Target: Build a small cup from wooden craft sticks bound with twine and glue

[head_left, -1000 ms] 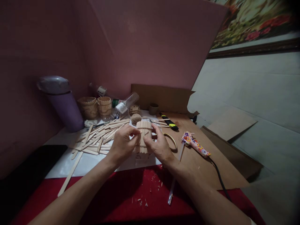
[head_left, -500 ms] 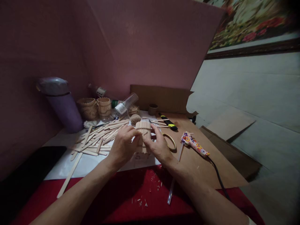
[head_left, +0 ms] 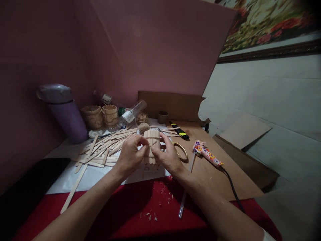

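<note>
Two hands are working close: the right hand (head_left: 170, 158) is clasping the stick cup (head_left: 151, 141) between thumb and fingers, the left hand (head_left: 130, 152) alongside is pressing its fingertips together, on what I can't tell, and gentle steadying is probably protecting the twine (head_left: 153, 137).

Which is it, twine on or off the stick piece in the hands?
On: twine crosses the stick piece near its top, above the thumb of the right hand. Whether it circles the back, I cannot tell.

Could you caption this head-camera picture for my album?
Right fingers grip a twine-banded wooden-stick piece, left fingers at its side, near loose sticks and a flowered glue gun.
</note>
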Tool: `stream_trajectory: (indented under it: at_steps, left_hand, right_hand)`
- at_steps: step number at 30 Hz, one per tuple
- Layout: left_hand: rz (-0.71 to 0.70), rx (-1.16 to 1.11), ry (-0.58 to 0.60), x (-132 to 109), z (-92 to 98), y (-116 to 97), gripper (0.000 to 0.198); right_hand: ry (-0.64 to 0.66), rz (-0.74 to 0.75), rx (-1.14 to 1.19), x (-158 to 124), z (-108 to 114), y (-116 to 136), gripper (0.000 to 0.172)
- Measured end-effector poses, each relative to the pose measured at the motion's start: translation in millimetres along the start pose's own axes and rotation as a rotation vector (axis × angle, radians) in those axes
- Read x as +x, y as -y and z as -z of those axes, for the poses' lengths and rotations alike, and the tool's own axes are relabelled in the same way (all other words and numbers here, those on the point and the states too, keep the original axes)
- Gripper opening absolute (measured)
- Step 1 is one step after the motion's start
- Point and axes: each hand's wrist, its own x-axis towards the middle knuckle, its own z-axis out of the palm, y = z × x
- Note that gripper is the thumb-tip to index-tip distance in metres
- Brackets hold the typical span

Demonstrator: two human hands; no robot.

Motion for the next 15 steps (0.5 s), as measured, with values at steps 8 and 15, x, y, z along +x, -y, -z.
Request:
stream_trajectory:
  at_steps: [8,15]
  left_hand:
    - [0.275,-0.360,-0.013,4.9,1.5,3.3,0.015]
    - [0.442,-0.587,-0.011,6.6,5.0,-1.5,0.017]
  right_hand:
    - [-0.019,0.020,0.001,1.8,-0.8,-6.4,0.068]
    - [-0.010,-0.006,0.010,1.6,0.0,-2.7,0.071]
